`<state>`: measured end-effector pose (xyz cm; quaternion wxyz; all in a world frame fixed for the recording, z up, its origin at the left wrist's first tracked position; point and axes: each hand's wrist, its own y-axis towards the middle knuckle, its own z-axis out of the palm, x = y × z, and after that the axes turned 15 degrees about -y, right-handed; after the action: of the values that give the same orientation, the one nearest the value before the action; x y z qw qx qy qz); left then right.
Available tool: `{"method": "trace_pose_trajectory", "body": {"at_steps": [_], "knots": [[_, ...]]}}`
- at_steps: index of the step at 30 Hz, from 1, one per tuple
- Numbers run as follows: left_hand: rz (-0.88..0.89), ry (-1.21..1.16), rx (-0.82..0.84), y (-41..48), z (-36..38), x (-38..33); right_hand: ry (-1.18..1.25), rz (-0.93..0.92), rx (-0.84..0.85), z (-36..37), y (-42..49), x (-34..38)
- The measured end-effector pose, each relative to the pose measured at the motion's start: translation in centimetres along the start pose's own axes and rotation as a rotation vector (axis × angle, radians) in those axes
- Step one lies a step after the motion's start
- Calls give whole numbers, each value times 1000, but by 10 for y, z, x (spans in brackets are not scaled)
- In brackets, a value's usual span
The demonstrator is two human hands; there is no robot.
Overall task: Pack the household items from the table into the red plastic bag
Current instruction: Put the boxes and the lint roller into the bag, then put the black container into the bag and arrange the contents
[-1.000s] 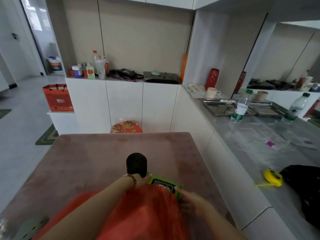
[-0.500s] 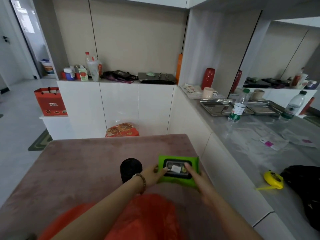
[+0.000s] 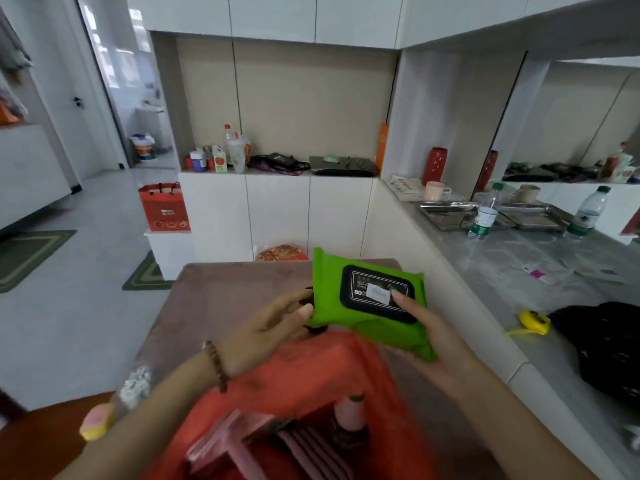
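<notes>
Spanning the gap between both hands, a green wipes pack [image 3: 363, 327] is held up in the head view, tilted so that its black lid [image 3: 377, 294] faces the camera. The left hand [image 3: 273, 327] is closed on the pack's left edge: the thumb is laid on the front and the fingers are curled behind. A bead bracelet [image 3: 216, 363] is worn on that wrist. The right hand [image 3: 429, 344] is closed on the right half of the pack: the thumb is pressed on the lid beside a white sticker, and the lower right corner is cradled from beneath by the palm and fingers. The pack thus lies between the two grips, its upper edge and upper corners left free.

The pack is held above the far rim of the red bag [image 3: 311, 382], which is spread open on the table [image 3: 225, 296] just below the hands. Inside the bag a pink bottle [image 3: 349, 415] is seen upright and pink slatted pieces [image 3: 242, 441] are seen to its left; they are too blurred for more to be told. A dark object is mostly hidden behind the left hand.

Near the left forearm, a crumpled clear wrapper [image 3: 135, 382] and a yellow-and-pink item [image 3: 95, 419] are seen, blurred. On the counter [image 3: 502, 282] to the right, a yellow tape measure [image 3: 535, 322] is set just beside a black bag [image 3: 609, 348].
</notes>
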<state>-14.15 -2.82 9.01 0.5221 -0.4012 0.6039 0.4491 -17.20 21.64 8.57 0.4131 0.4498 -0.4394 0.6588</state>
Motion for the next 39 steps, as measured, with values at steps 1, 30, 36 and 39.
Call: {"method": "trace_pose_trajectory", "body": {"at_steps": [1, 30, 36, 39], "knots": [[-34, 68, 3, -24, -7, 0, 7, 11, 31, 7, -13, -4], [-122, 653, -408, -125, -51, 66, -648, 282, 23, 43, -90, -186], [-143, 778, -240, -84, -67, 54, -660, 202, 301, 43, -97, -124], [-125, 746, -276, -53, -83, 43, -598, 88, 428, 48, -81, -65]]}}
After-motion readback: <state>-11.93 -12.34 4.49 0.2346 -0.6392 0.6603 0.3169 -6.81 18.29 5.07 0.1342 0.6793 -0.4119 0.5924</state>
